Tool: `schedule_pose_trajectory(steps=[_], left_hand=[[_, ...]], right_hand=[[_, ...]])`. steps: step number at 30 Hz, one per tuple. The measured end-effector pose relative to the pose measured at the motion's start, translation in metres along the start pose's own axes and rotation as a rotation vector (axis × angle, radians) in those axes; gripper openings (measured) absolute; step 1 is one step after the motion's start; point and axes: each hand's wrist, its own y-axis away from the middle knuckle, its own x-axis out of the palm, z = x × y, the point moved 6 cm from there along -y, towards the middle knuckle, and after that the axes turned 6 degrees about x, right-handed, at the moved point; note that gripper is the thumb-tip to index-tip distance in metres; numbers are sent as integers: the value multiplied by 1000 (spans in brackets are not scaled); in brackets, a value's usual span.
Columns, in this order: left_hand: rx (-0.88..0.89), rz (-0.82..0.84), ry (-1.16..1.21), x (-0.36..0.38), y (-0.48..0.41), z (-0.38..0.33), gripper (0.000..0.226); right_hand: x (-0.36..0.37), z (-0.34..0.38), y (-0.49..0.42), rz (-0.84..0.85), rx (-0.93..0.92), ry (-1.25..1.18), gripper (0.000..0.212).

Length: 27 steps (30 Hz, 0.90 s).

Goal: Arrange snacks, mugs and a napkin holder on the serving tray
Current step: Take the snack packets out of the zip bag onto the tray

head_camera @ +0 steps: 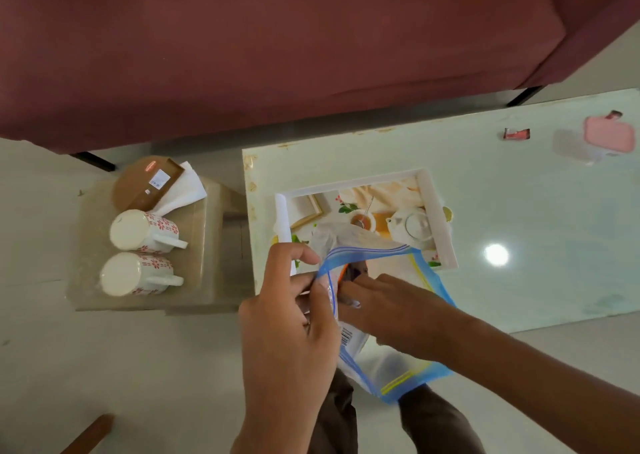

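Early days: left hand (294, 301) pinches the zip bag (398, 374) open above the tray (438, 207); right hand (391, 304) digs inside for snacks (353, 268), its grip hidden. Mugs (142, 230) and napkin holder (145, 183) wait on the stool (194, 231).

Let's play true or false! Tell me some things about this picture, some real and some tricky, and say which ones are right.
1. The mugs are on the tray. False: they are on the small stool beside the table.
2. The right hand reaches into the plastic bag. True.
3. The sofa is blue. False: it is dark red.
4. The napkin holder is brown. True.
5. The left hand pinches the bag's edge. True.
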Motion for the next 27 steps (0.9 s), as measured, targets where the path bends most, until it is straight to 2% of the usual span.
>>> schedule_pose_trajectory(steps=[4, 8, 12, 17, 22, 24, 27], left_hand=[[25, 5, -39, 7, 8, -1, 28], [5, 2, -79, 20, 16, -9, 29], [-18, -7, -177, 36, 21, -15, 29], [19, -23, -271, 72, 31, -38, 26], [-24, -32, -220, 97, 37, -53, 27], [-69, -24, -185, 107, 42, -56, 36], [-96, -20, -223, 119, 47, -64, 50]], right_hand=[[21, 4, 6, -38, 25, 61, 45], [27, -9, 23, -37, 60, -97, 52], [25, -28, 47, -26, 97, -135, 63], [-9, -54, 102, -127, 194, -318, 39], [-61, -95, 176, -390, 451, -851, 43], [-74, -110, 199, -527, 482, -1045, 39], [-85, -126, 218, -648, 516, -1304, 40]])
